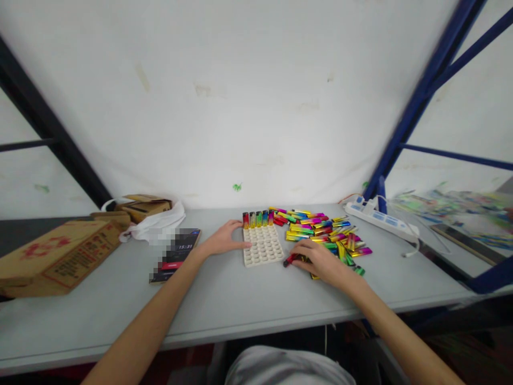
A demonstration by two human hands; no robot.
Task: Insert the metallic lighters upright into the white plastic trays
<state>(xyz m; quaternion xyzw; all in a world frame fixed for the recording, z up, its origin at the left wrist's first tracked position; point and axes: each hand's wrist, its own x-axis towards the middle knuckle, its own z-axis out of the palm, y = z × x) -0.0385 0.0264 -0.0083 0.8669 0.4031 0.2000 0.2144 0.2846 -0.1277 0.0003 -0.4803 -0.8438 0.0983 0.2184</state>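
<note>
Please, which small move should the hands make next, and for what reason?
Probably, the right hand should bring the red lighter to the next unfilled row of the white tray. It appears to grip that lighter beside the tray, the left hand is at the tray's left edge, and upright lighters stand only in the far row.

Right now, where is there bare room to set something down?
The widest patch is grey tabletop between the white gridded tray and the front edge. A smaller one lies along the white wall, between the crumpled white bag and the left hand. Right of the tray is crowded with shiny multicoloured lighters.
</note>
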